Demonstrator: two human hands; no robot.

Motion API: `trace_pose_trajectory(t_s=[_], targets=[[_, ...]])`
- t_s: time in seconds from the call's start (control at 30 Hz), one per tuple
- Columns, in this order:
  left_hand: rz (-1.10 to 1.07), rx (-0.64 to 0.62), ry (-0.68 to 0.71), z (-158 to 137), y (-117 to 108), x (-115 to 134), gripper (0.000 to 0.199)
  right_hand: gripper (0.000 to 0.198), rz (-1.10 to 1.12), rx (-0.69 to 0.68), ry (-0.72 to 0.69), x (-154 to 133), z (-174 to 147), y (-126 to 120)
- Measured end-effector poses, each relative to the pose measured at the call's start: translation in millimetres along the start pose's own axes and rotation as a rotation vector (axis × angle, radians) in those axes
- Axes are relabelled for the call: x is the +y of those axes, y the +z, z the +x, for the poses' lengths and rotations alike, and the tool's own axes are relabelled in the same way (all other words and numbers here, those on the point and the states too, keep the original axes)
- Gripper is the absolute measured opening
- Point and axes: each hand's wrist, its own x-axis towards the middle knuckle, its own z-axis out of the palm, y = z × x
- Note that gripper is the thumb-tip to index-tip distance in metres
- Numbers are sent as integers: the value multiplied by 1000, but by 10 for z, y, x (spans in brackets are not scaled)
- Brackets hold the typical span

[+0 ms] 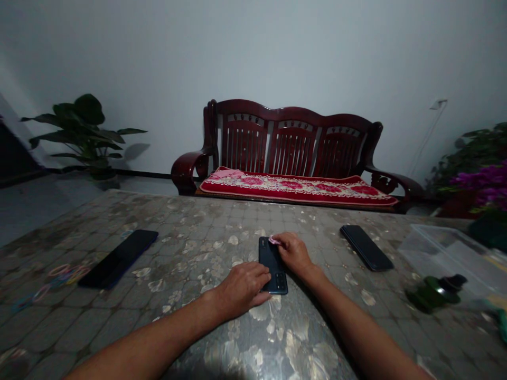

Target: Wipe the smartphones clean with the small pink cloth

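A dark blue smartphone (272, 264) lies back side up on the table, its camera block at the end nearer me. My left hand (247, 285) steadies the phone from the left, fingers over its back and the thumb by the near edge. Pinched in the fingers of my right hand (295, 253) is a small pinkish-white cloth (273, 240), touching the phone near its far end. Most of the cloth is hidden by those fingers.
On the left lie another phone (121, 258) and several coloured hair ties (69, 273). To the right are a third phone (366, 247), a green bottle with a black cap (433, 294) and a clear plastic box (439, 245). A wooden bench (293, 142) stands beyond the patterned tabletop (190, 221).
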Motion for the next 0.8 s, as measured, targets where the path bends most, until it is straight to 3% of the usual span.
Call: trace_pose_trajectory(t_s=[0.17,0.4,0.63,0.8], targets=[[-12,-11,-1,5,-14,7,19,38,70,-64,-175,-131,-75,2],[26,-28,1,23,-23,-2,20,38,-6,59,-87,65,53,-3],[9,-9,18,14,-27,-78,19,39,54,-45,-156,-2,12,-17],[-31,-58,-10,0,-114,-92,11,40,27,9,-120,8,27,-37]])
